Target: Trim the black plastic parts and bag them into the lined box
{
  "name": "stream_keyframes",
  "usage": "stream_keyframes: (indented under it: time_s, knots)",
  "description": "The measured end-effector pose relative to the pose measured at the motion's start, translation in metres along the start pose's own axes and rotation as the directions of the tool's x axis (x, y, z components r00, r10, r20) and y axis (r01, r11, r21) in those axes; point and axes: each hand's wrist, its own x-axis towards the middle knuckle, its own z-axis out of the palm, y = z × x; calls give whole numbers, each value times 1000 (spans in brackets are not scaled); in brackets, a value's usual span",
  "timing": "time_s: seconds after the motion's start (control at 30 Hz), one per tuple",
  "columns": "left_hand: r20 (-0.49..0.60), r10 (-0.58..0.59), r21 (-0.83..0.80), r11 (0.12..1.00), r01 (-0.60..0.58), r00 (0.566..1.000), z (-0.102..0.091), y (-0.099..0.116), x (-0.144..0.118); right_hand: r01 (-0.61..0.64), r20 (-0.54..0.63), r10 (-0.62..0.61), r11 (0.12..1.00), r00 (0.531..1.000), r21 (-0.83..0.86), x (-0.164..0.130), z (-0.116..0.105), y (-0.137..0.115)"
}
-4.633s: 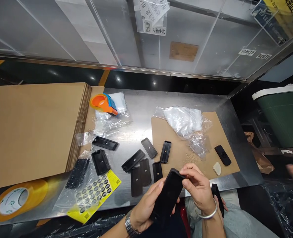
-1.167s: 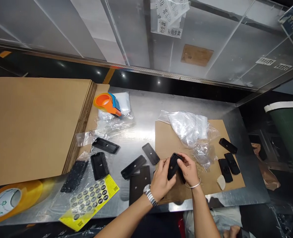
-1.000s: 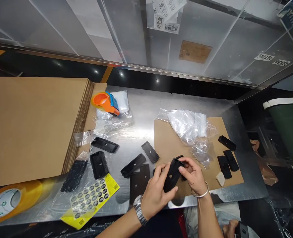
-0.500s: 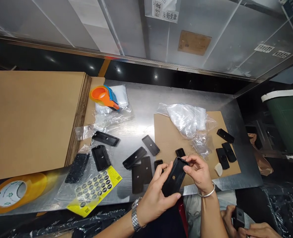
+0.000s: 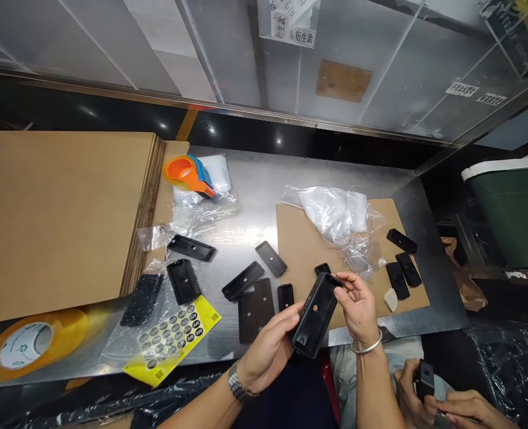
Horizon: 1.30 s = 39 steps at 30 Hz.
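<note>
Now lifted clear of the cardboard sheet (image 5: pixel 393 286) and tipped hollow side up, where a second ago it sat low over that sheet: black tray-shaped part (image 5: pixel 314 314), gripped at its near end by the left hand (image 5: pixel 268 351) with fingers curled around the edge, and pinched at its far corner by the right hand (image 5: pixel 357 304) with narrow fingers. Raised toward the eyes, above the tabletop (image 5: pixel 255 196) edge nearest that sheet, seemingly for a look inside. Left of the sheet, more black parts (image 5: pixel 241 281) unmoved; at lower right, another person's hands (image 5: pixel 425 396) on a small black piece.
</note>
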Motion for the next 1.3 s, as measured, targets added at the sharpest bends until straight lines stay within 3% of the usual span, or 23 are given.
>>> stream_keyframes:
  time_s: [0.1,0.37,0.57,0.73,0.8,0.9,0.97,1.1,1.3]
  knots:
    - [98,-88,-62,994,94,991,4,1,-1,12,-24,-11,1000,1000,9,-3,1,7]
    - [142,-51,-44,997,57,989,6,0,-5,-83,-93,100,982,991,167,-6,7,19]
    - [-29,114,151,983,-109,993,-4,-15,6,-214,-4,217,967,976,141,-8,18,24]
    - [-145,215,348,925,-153,966,-22,-36,25,-185,62,188,982,980,-41,-1,25,44]
    - [-156,211,418,899,-129,965,-32,-44,31,-147,45,160,965,986,-217,11,23,61]
    - [-212,192,530,846,-52,958,-47,-54,37,-67,-19,67,834,998,-547,35,19,90]
    - [-254,184,579,816,-3,950,-55,-58,40,-52,-44,31,742,999,-669,51,19,107]
    - [-310,227,637,771,24,923,-65,-57,44,-32,-51,-17,579,999,-815,72,28,125]
    - [-382,329,663,749,8,864,-85,-52,50,18,-12,-82,357,997,-934,80,50,124]
